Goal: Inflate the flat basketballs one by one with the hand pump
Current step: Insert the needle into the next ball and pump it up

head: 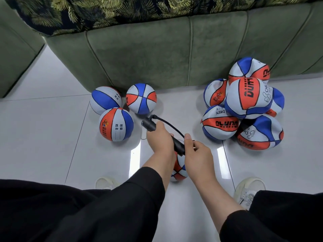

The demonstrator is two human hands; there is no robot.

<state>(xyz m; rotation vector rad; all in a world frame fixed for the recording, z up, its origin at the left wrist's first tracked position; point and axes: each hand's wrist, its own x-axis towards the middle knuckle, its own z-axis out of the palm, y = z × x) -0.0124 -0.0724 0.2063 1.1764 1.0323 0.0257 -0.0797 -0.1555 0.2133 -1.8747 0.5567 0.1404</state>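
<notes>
Your pump (152, 125) is black; your left hand (160, 137) grips its barrel, your right hand (197, 151) its handle.

both hands grip the hand pump (163, 135) over a basketball (180, 167).

Glossy pale floor tiles (52, 137) mirror ceiling light beside a sofa (157, 55) upholstered in matt green, suede-like cloth. Round basketballs (116, 124) show a matt, rubbery skin; the limp ones (248, 98) crease like soft fabric. The hand pump (150, 124) looks black, smooth plastic.
</notes>
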